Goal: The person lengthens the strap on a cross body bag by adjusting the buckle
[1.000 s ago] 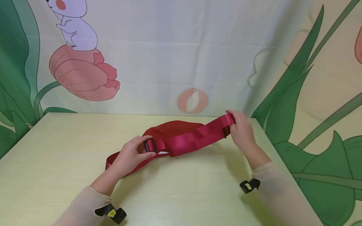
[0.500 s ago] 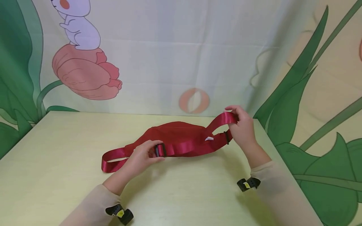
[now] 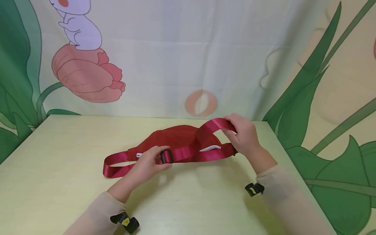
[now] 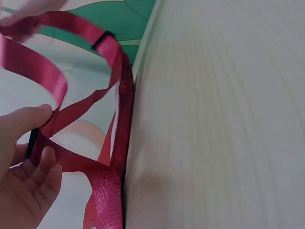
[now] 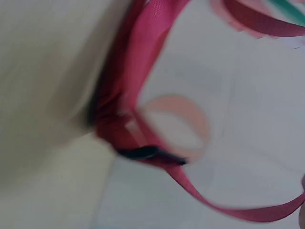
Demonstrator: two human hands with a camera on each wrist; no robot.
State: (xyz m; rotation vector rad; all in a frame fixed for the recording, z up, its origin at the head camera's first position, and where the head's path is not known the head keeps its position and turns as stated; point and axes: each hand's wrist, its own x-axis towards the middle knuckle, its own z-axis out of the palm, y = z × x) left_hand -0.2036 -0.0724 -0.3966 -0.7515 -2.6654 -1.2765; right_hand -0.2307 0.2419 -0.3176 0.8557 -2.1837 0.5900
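A red waist bag (image 3: 179,135) lies on the table with its shiny crimson strap (image 3: 215,124) looped over it. My left hand (image 3: 149,164) pinches the strap by a black buckle (image 3: 167,156), in front of the bag. In the left wrist view, thumb and fingers of that left hand (image 4: 21,191) close on the strap beside the black piece. My right hand (image 3: 245,135) holds the strap up in an arch at the bag's right end. A black slider (image 5: 143,152) sits on the strap there, blurred. In the right wrist view barely any of the hand shows.
The pale wooden table (image 3: 205,202) ends at a white backdrop (image 3: 164,65) printed with plants and a rabbit. A strap loop (image 3: 113,166) sticks out left of the bag. A white strip (image 3: 211,148) shows on the bag behind the strap.
My right hand first lowers the bag's right side and lifts the strap into a loop, then shifts left with it. My left hand moves slightly right with the buckle, then stays about still.
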